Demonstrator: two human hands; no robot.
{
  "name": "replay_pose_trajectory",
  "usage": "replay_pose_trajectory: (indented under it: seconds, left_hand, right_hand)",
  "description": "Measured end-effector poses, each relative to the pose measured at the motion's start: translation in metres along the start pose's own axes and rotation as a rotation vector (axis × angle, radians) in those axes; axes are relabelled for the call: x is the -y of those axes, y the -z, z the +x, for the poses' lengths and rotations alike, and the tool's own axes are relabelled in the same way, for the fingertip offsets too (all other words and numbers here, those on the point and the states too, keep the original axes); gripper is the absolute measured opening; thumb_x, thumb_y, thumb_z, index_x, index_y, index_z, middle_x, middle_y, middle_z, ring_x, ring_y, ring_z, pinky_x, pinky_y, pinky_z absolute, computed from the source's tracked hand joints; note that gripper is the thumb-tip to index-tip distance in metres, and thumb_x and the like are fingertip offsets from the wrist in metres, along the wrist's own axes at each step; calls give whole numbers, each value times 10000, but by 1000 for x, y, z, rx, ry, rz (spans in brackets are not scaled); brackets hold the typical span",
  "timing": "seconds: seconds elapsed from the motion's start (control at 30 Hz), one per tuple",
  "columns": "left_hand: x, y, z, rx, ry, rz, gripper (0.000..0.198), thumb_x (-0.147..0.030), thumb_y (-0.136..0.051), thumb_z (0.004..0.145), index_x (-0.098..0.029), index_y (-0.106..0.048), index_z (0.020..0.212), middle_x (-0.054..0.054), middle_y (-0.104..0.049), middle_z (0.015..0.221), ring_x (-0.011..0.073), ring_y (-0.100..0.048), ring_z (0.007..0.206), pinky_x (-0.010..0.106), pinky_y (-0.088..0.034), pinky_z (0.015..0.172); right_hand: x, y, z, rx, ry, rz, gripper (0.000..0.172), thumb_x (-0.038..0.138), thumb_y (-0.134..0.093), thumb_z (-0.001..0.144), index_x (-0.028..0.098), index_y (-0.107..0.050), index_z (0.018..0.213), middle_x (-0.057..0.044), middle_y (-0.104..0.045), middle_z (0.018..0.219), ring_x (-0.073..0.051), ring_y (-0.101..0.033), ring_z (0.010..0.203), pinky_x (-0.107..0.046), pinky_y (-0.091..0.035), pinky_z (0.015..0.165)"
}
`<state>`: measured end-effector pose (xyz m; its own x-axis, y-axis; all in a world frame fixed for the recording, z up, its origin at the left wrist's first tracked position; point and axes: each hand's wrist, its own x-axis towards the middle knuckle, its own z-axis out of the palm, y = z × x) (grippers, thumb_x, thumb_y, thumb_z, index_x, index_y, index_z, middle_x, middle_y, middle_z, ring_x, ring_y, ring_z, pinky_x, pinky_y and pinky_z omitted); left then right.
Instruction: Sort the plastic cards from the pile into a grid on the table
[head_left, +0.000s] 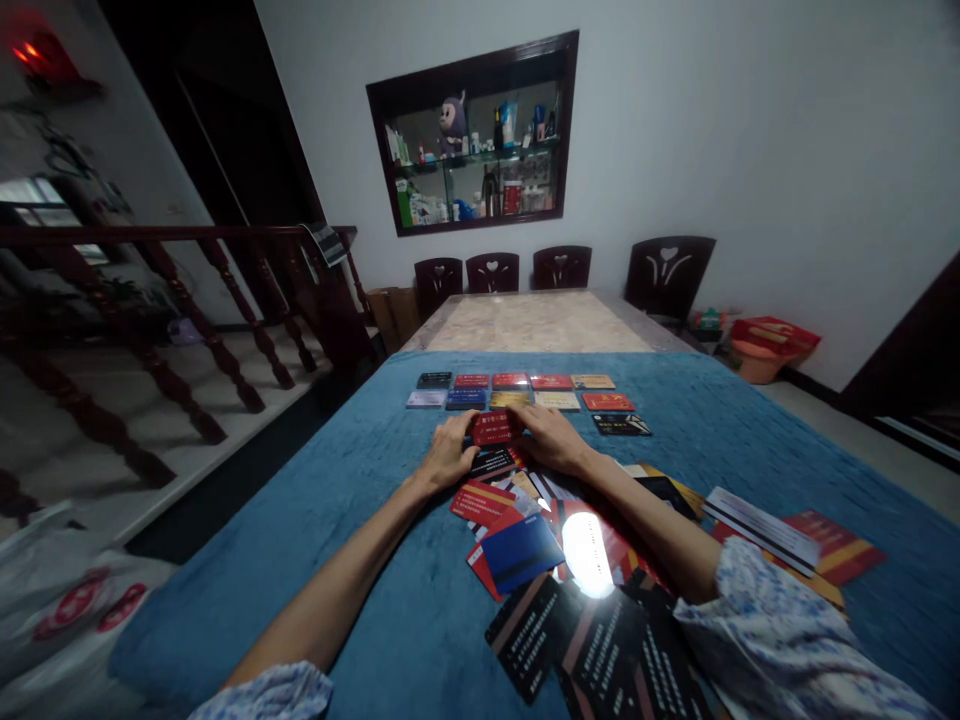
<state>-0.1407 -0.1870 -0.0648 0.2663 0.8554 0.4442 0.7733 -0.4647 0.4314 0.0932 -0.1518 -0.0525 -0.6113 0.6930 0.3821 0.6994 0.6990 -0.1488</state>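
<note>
Between my two hands is a dark red card (pixel 493 429) with pale printing, just in front of the laid-out cards. My left hand (pixel 448 450) grips its left edge with the fingers closed. On the opposite edge, my right hand (pixel 553 437) has its fingers closed on the same card. Below them spreads a loose heap of cards, among them a blue card (pixel 521 553), a red card (pixel 482 502) and black cards (pixel 525 635). Beyond my hands, several cards lie in rows, including a red-orange card (pixel 608 402) and a black-and-gold card (pixel 622 425).
A blue cloth (pixel 360 470) covers the near part of the table; its bare far end (pixel 517 322) shows beyond. Dark chairs (pixel 670 278) stand around it. A wooden railing (pixel 217 330) runs at left, with a plastic bag (pixel 67 610) below. More cards (pixel 765 525) lie at right.
</note>
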Motion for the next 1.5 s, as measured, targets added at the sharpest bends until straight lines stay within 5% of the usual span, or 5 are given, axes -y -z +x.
replay_pose_trajectory:
  seconds: [0.4, 1.0, 1.5]
  left_hand:
    - [-14, 11, 1, 42, -29, 173, 515, -111, -634, 784, -187, -532, 1283, 119, -544, 1285, 299, -493, 1226, 483, -424, 984]
    - [-19, 25, 8, 198, -48, 260, 514, -91, -600, 784, -182, -550, 1287, 135, -554, 1309, 313, -461, 1227, 523, -364, 1005]
    - [-2, 38, 28, 251, -65, 241, 468, -111, -640, 774, -195, -589, 1231, 123, -578, 1265, 311, -469, 1202, 527, -342, 1011]
  right_hand:
    - [-8, -1, 0, -124, 108, -35, 514, 318, -692, 843, 207, -569, 1330, -149, -543, 1284, -295, -446, 1145, -438, -448, 914]
    - [0, 11, 1, 49, 52, -25, 518, 379, -686, 841, 179, -592, 1311, -148, -572, 1243, -292, -440, 1139, -439, -409, 934]
    - [6, 32, 27, 170, 60, -79, 401, 360, -713, 826, 185, -664, 1183, -136, -600, 1167, -287, -468, 1100, -392, -420, 863]
